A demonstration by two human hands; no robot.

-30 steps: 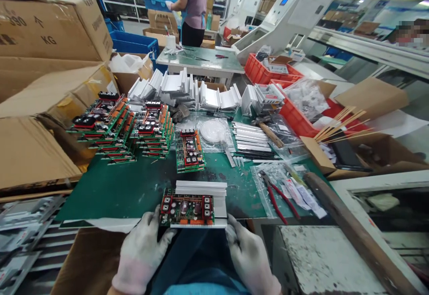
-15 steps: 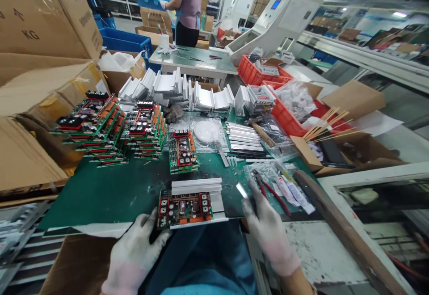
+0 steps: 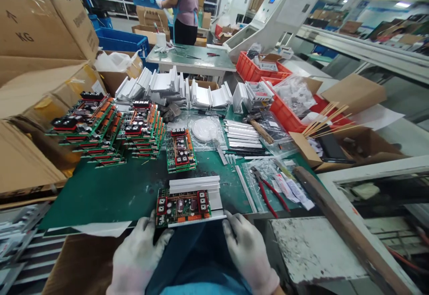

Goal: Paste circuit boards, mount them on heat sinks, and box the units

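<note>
A green circuit board (image 3: pixel 182 205) with red-framed parts sits partly inside a silver aluminium heatsink profile (image 3: pixel 215 200) at the bench's front edge. The board sticks out at the left end. My gloved left hand (image 3: pixel 140 243) grips that projecting end, thumb near the front corner and fingers at the side. At the right end, my gloved right hand (image 3: pixel 246 246) has its fingertips pressed on the heatsink's front corner. A thin metal strip (image 3: pixel 246 188) lies on the green mat to the right, beside red-handled cutters (image 3: pixel 271 192).
Stacked circuit boards (image 3: pixel 142 129) stand at the left, with a smaller pile (image 3: pixel 181 152) nearer the middle. Behind are heatsink profiles (image 3: pixel 164 82), metal strips (image 3: pixel 243 134) and a hammer (image 3: pixel 261 129). Red crates (image 3: pixel 284 111) stand right. A co-worker (image 3: pixel 184 4) holds a blue crate.
My right hand has put the metal strip down on the mat and moved left and down to the heatsink's right end. My left hand stays at the board.
</note>
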